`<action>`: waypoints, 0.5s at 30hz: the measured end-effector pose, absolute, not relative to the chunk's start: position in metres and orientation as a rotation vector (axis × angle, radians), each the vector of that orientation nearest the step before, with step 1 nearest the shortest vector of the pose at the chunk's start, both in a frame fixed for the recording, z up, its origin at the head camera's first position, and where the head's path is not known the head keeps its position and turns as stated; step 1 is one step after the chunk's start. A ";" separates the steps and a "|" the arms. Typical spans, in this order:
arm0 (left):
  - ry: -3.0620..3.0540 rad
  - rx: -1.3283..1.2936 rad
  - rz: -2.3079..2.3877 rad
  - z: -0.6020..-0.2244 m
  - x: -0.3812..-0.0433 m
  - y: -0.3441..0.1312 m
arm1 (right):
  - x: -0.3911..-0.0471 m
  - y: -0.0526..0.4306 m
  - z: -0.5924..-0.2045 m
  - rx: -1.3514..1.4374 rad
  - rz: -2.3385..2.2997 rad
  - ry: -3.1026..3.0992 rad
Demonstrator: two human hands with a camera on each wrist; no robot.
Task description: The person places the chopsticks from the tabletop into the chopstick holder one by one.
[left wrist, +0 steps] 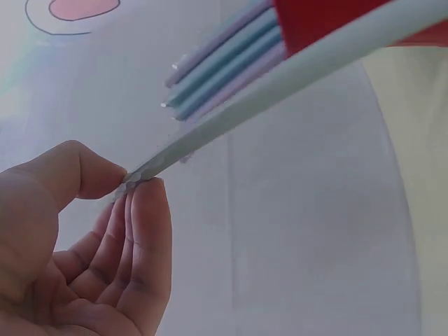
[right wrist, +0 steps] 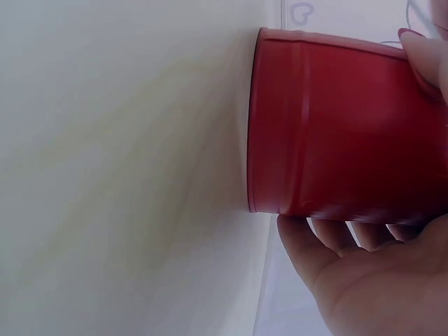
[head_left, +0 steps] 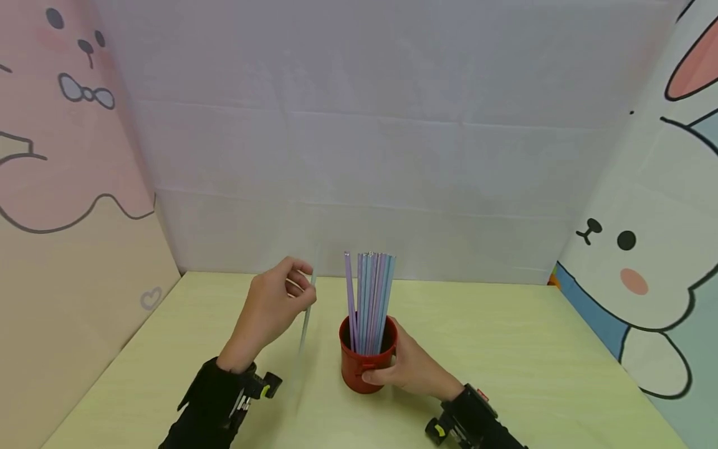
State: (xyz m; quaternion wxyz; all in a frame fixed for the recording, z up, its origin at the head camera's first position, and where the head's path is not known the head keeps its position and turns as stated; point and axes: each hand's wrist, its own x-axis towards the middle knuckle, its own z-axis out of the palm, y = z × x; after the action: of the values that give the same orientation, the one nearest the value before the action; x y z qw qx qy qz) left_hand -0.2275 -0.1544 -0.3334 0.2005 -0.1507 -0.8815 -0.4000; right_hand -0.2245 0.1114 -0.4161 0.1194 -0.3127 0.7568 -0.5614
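Observation:
My left hand (head_left: 283, 299) pinches a pale green straw-like stick (left wrist: 224, 117) near one end, between thumb and fingertips. In the head view the stick slants down from the fingers, left of a red cup (head_left: 359, 371). My right hand (head_left: 415, 365) grips this cup from its right side, with the thumb across the front and the fingers along the far side. Several purple and blue sticks (head_left: 373, 299) stand upright in the cup, one purple stick (head_left: 349, 293) leaning apart at the left. In the right wrist view the red cup (right wrist: 343, 129) has its base at the tabletop.
The pale yellow table (head_left: 493, 337) runs back to a white wall sheet (head_left: 359, 156). A pink side panel (head_left: 73, 137) with cartoon drawings borders the left, and a rabbit-printed panel (head_left: 645, 206) the right. Both wrists carry black camera straps (head_left: 477, 411).

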 end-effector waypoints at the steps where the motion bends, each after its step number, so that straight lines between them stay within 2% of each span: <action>1: -2.432 -0.438 -1.131 -0.327 -0.227 -0.151 | -0.224 0.111 -0.416 -0.917 -1.644 2.207; 7: -2.224 -0.548 -1.154 -0.301 -0.233 -0.131 | -0.223 0.112 -0.416 -0.926 -1.643 2.214; 15: -2.065 -0.642 -1.218 -0.289 -0.238 -0.111 | -0.224 0.112 -0.417 -0.903 -1.639 2.206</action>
State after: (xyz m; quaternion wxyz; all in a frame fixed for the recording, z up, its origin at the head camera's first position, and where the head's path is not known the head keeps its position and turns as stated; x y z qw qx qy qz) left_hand -0.2378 -0.1107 -0.2892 0.3238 -0.2448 -0.7873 -0.4641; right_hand -0.2236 0.1117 -0.4172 0.1241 -0.3097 0.7568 -0.5621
